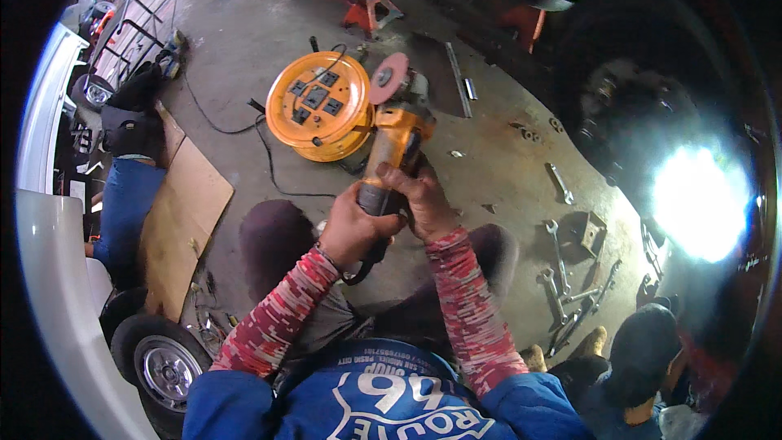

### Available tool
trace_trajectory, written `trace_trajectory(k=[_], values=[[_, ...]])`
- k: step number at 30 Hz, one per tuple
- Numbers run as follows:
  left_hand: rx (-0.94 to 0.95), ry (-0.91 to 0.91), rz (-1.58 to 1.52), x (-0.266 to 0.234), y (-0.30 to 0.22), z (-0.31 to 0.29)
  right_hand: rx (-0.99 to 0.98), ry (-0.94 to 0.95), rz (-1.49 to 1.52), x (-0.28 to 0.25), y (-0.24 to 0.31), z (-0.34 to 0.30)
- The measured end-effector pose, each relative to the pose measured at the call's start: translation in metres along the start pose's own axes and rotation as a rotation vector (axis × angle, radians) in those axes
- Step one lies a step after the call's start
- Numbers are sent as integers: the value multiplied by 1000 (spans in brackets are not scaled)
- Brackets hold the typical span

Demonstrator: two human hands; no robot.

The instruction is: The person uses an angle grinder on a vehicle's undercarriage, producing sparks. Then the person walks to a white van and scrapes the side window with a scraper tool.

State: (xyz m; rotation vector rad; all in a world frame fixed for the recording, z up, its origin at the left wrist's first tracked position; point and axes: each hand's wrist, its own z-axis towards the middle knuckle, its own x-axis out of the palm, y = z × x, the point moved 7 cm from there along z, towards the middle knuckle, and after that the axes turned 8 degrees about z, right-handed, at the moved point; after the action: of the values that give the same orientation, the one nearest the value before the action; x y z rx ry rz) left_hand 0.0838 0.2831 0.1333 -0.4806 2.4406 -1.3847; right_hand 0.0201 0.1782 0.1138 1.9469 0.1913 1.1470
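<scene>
Both my hands are closed around a yellow and black angle grinder [397, 137], held up in front of me with its pinkish-red disc [389, 78] pointing away. My left hand [352, 226] wraps the dark rear end of the body. Farther up, my right hand [424, 198] grips the side of the body, its thumb across the top. Just beyond the grinder, to the left, stands a yellow cable reel [314, 100] with several black sockets on its face. A black cord runs from the reel across the floor.
Several wrenches [559, 246] lie on the floor at right, near a small metal bracket [588, 234]. A bright lamp [700, 204] glares beside a big dark tire. At left are a cardboard sheet [186, 220], a person lying down [129, 204] and a wheel [165, 368]. Another person crouches lower right.
</scene>
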Motion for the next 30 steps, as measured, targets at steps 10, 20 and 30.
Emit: trace_trajectory(k=[10,20,30], values=[[174,364,1138,-18,-36,40,207,-181,353,-47,-27,32],[293,-290,310,-218,22,153,34,-384,322,-105,-88,25],[627,-733,202,-297,66,170,141,-473,76,-109,-97,-15]])
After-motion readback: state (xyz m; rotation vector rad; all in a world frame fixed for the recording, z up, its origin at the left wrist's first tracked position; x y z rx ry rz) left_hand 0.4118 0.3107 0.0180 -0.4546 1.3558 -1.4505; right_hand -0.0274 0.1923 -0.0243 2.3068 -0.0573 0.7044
